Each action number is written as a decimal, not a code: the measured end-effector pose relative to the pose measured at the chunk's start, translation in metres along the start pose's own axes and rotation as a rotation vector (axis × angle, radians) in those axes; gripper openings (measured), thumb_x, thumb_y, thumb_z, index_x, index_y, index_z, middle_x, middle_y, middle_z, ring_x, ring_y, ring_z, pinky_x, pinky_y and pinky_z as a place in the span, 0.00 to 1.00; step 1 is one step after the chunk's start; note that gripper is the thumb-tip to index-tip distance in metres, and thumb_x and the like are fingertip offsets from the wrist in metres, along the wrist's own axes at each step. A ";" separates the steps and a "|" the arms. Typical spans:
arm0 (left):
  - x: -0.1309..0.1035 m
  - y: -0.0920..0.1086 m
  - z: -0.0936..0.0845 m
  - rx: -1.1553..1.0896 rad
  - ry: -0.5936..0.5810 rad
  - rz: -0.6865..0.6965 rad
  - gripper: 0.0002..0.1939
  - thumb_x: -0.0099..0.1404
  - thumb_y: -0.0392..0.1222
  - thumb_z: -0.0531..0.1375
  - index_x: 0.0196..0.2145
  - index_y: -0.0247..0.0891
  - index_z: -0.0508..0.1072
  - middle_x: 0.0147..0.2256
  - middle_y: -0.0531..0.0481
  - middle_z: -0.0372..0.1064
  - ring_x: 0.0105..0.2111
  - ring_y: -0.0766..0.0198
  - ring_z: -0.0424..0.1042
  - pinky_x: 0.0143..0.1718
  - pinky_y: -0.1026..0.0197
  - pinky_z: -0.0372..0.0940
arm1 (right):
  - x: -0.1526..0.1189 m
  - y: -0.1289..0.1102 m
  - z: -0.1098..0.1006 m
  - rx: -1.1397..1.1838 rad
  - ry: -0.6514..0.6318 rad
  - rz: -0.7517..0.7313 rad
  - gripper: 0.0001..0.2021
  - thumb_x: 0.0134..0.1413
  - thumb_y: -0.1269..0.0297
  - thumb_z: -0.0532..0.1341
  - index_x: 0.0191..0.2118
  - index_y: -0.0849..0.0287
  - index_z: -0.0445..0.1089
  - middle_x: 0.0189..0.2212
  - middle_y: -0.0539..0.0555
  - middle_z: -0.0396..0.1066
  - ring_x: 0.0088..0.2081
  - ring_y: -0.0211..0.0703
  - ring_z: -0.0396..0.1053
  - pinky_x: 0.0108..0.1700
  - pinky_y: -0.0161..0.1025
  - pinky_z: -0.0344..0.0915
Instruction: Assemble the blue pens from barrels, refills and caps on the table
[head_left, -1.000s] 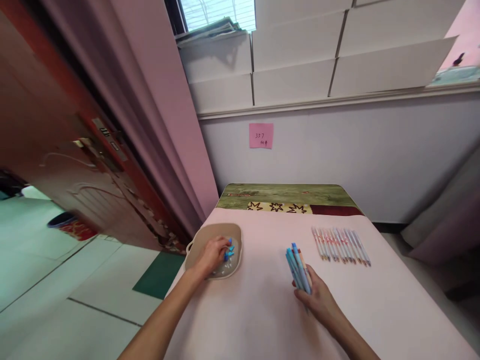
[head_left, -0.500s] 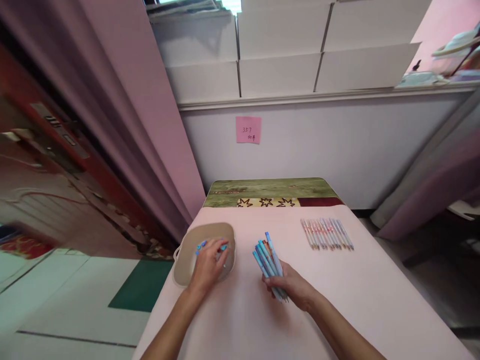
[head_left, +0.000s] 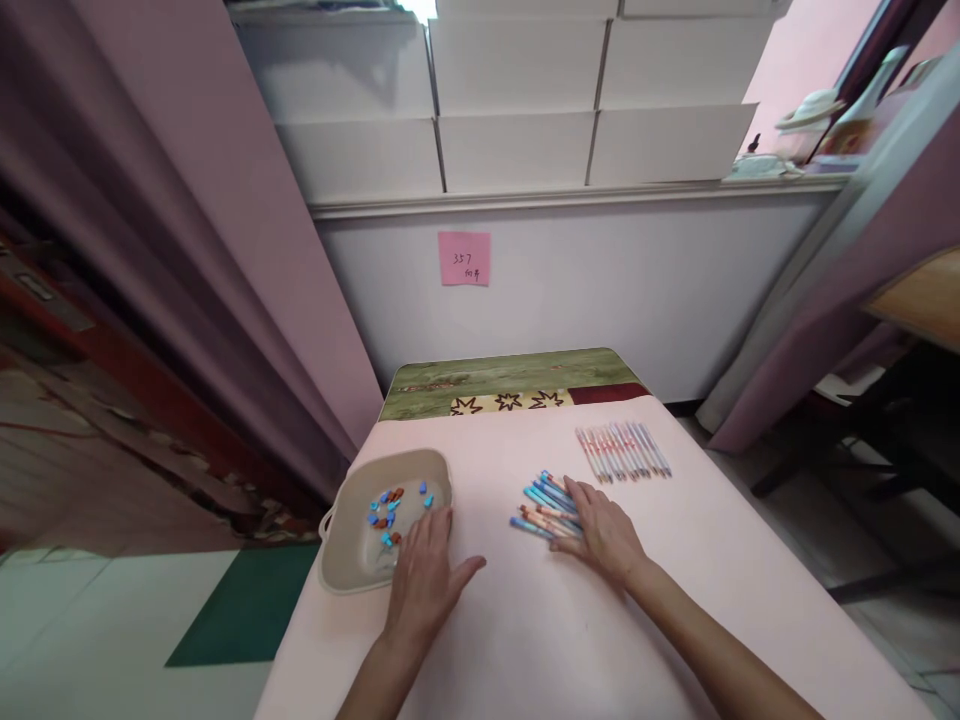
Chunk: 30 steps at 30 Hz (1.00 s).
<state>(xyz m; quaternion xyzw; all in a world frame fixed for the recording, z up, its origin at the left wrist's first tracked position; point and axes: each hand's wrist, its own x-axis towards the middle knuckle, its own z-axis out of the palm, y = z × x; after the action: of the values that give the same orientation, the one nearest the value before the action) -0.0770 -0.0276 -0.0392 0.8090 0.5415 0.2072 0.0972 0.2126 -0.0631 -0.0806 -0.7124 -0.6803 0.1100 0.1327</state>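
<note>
A bundle of slim blue, turquoise and brown-tipped pens [head_left: 541, 510] lies on the pink-covered table. My right hand [head_left: 606, 535] is over their right ends, thumb on the near side and fingers on the far side, closed round them. My left hand [head_left: 426, 580] is open, its thumb spread, over the right near rim of a beige basin [head_left: 334, 545]. Several small blue, turquoise and brown pieces [head_left: 390, 508], like pen caps, are scattered on the basin's floor. Part of that floor is hidden by my left fingers.
A row of clear-barrelled pens [head_left: 622, 452] lies side by side at the far right of the table [head_left: 517, 640]. A pink note [head_left: 464, 258] is stuck to the wall behind, below white boxes [head_left: 517, 150]. A purple curtain [head_left: 225, 270] hangs at left.
My right hand has lowered the upright bundle of pens onto the table, where they now lie flat. My left hand has drawn back from inside the basin to its rim and spread open.
</note>
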 end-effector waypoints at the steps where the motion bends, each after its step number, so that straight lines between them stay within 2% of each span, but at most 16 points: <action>1: -0.004 -0.003 0.000 0.040 -0.055 -0.039 0.27 0.55 0.47 0.64 0.51 0.37 0.66 0.48 0.40 0.69 0.50 0.46 0.67 0.51 0.46 0.60 | -0.004 0.005 0.000 0.052 0.020 0.000 0.39 0.49 0.45 0.62 0.64 0.57 0.53 0.58 0.62 0.62 0.55 0.56 0.62 0.52 0.46 0.60; 4: -0.014 -0.005 0.005 0.125 -0.156 -0.090 0.21 0.59 0.39 0.58 0.50 0.34 0.67 0.48 0.37 0.70 0.49 0.47 0.68 0.50 0.47 0.59 | -0.009 0.017 -0.004 0.182 0.063 0.100 0.24 0.60 0.52 0.52 0.59 0.56 0.60 0.55 0.58 0.66 0.53 0.50 0.66 0.50 0.43 0.61; 6: -0.021 0.000 0.009 0.147 -0.151 -0.092 0.15 0.63 0.35 0.52 0.47 0.36 0.69 0.45 0.38 0.72 0.46 0.49 0.70 0.48 0.49 0.60 | -0.007 0.023 -0.007 0.219 0.066 0.207 0.19 0.62 0.57 0.50 0.55 0.57 0.65 0.49 0.57 0.71 0.48 0.47 0.69 0.46 0.40 0.62; 8: -0.027 0.008 0.013 0.138 -0.136 -0.080 0.13 0.65 0.34 0.48 0.41 0.38 0.71 0.40 0.40 0.74 0.42 0.51 0.71 0.44 0.52 0.61 | -0.002 0.028 -0.010 0.222 0.053 0.276 0.16 0.60 0.59 0.53 0.50 0.58 0.69 0.43 0.57 0.74 0.43 0.46 0.71 0.43 0.39 0.62; 12: -0.038 0.023 0.014 0.072 -0.143 -0.071 0.12 0.64 0.35 0.50 0.38 0.39 0.73 0.38 0.40 0.74 0.40 0.50 0.72 0.42 0.53 0.62 | 0.009 0.035 -0.017 0.202 0.027 0.337 0.10 0.54 0.61 0.59 0.38 0.57 0.73 0.33 0.55 0.76 0.36 0.46 0.72 0.34 0.37 0.58; 16: -0.031 0.028 0.001 -0.108 -0.072 -0.103 0.15 0.59 0.43 0.58 0.44 0.39 0.73 0.43 0.40 0.73 0.46 0.46 0.70 0.49 0.46 0.61 | 0.014 0.033 -0.029 0.194 0.050 0.359 0.08 0.53 0.63 0.58 0.32 0.58 0.73 0.30 0.55 0.76 0.34 0.47 0.71 0.32 0.37 0.56; 19: -0.008 0.035 -0.013 -0.469 0.001 -0.205 0.17 0.55 0.48 0.63 0.42 0.40 0.74 0.46 0.41 0.73 0.49 0.47 0.69 0.52 0.47 0.60 | 0.015 0.009 -0.039 0.319 0.097 0.287 0.10 0.56 0.61 0.55 0.33 0.58 0.71 0.29 0.54 0.75 0.33 0.45 0.71 0.33 0.37 0.58; 21: 0.011 0.046 -0.020 -0.862 -0.027 -0.369 0.18 0.55 0.50 0.64 0.40 0.37 0.75 0.42 0.40 0.75 0.44 0.50 0.73 0.48 0.50 0.64 | 0.015 -0.021 -0.044 0.688 0.071 0.166 0.11 0.57 0.57 0.54 0.34 0.58 0.68 0.26 0.52 0.74 0.29 0.42 0.70 0.33 0.37 0.61; 23: 0.027 0.057 -0.024 -1.276 -0.067 -0.515 0.23 0.54 0.50 0.65 0.46 0.36 0.73 0.44 0.38 0.74 0.44 0.53 0.74 0.45 0.53 0.66 | 0.013 -0.057 -0.046 1.127 -0.094 0.082 0.14 0.56 0.51 0.56 0.35 0.58 0.65 0.25 0.51 0.72 0.26 0.40 0.69 0.31 0.36 0.63; 25: 0.036 0.064 -0.026 -1.558 -0.099 -0.577 0.24 0.52 0.46 0.68 0.46 0.35 0.73 0.43 0.38 0.75 0.42 0.55 0.74 0.44 0.55 0.67 | 0.011 -0.088 -0.047 1.376 -0.255 0.027 0.17 0.53 0.48 0.60 0.34 0.59 0.65 0.26 0.50 0.71 0.25 0.37 0.67 0.29 0.35 0.62; 27: 0.040 0.062 -0.026 -1.684 -0.074 -0.606 0.22 0.51 0.43 0.70 0.42 0.32 0.74 0.39 0.38 0.76 0.38 0.57 0.76 0.42 0.58 0.67 | 0.011 -0.110 -0.045 1.487 -0.360 -0.009 0.19 0.52 0.47 0.62 0.33 0.60 0.66 0.25 0.49 0.69 0.24 0.34 0.65 0.28 0.33 0.60; 30: 0.040 0.048 -0.026 -1.714 0.042 -0.653 0.16 0.51 0.40 0.70 0.36 0.31 0.75 0.34 0.41 0.77 0.32 0.61 0.75 0.35 0.62 0.68 | 0.017 -0.125 -0.037 1.504 -0.527 -0.005 0.23 0.53 0.42 0.59 0.33 0.61 0.69 0.20 0.46 0.64 0.19 0.31 0.59 0.24 0.31 0.55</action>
<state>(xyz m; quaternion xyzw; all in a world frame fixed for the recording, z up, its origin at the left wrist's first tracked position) -0.0351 -0.0120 0.0120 0.2631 0.4060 0.5146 0.7079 0.1087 -0.0423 -0.0029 -0.3809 -0.4341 0.7043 0.4128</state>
